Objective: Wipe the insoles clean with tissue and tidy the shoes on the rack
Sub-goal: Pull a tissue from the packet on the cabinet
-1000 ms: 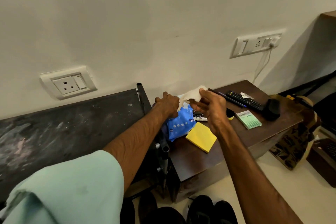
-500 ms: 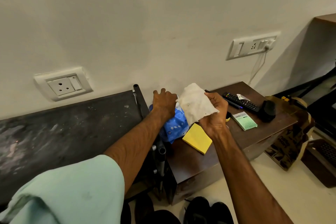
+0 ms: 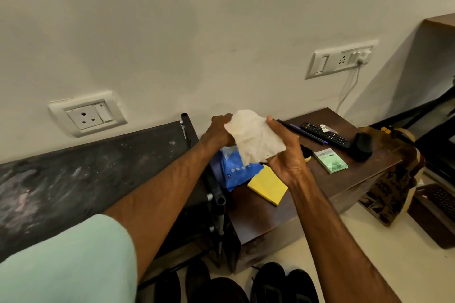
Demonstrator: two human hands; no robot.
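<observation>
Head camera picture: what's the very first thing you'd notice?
The crumpled white tissue jumps out first, held up in the middle between the left grip and the right grip. Right under it, a blue pack and a bright yellow pad lie on the brown table. Black shoes sit on the floor at the bottom edge.

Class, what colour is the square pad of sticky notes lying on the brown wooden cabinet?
Plain yellow. The square sticky-note pad shows clearly in the head view.
</observation>
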